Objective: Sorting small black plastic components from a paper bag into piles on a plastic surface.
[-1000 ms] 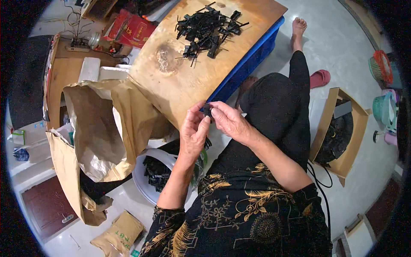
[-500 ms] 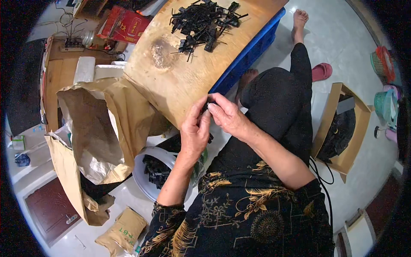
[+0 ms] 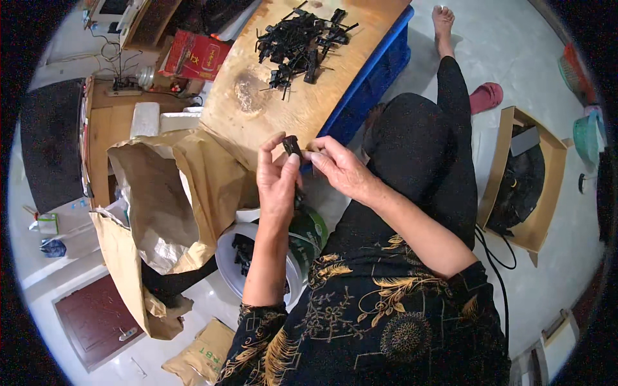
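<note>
Above the lap, beside a wooden board (image 3: 277, 122), the left hand (image 3: 278, 180) and right hand (image 3: 340, 168) pinch a small black part (image 3: 291, 145) between fingertips, its long axis roughly upright, left hand nearer.

1. A small part (image 3: 291, 145) is being held between the left hand (image 3: 278, 180) and the right hand (image 3: 341, 168), just before the wooden board (image 3: 270, 109).
2. A pile of parts (image 3: 302, 42) is being borne on the board's far end.
3. The board is being carried on a crate (image 3: 376, 71).
4. A paper sack (image 3: 167, 193) is lying left of the hands, a bucket (image 3: 225, 257) below them.
5. A cardboard box (image 3: 524, 180) is lying to the right.
</note>
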Available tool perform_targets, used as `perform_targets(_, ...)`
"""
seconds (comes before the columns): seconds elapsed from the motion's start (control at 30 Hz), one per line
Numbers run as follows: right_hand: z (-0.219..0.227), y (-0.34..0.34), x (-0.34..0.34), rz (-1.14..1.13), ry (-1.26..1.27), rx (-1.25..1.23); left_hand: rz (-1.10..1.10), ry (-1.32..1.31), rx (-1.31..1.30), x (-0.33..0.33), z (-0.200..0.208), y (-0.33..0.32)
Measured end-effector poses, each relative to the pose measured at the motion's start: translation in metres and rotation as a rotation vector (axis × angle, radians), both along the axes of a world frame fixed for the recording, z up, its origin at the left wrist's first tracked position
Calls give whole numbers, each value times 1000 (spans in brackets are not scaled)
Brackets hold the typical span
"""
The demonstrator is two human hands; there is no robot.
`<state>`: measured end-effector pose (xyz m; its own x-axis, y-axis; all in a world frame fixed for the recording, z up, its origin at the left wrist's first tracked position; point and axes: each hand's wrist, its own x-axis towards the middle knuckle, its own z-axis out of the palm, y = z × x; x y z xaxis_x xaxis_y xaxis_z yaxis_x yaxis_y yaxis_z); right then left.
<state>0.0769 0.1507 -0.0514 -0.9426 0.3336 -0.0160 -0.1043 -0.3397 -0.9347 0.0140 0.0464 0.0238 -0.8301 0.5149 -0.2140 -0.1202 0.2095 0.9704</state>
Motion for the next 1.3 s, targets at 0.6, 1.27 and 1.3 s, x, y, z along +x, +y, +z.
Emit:
perform_targets(0.6,28,23,14,202,-49,-383,-157,-316,33,6,18,-4)
perform_targets(1.27,14,3,9,337,-61,79,-297,-97,-119,-2,-2,-28)
perform_targets(1.3,14,3,8,340,-67,81,-310,-83,-147,-3,-3,-29)
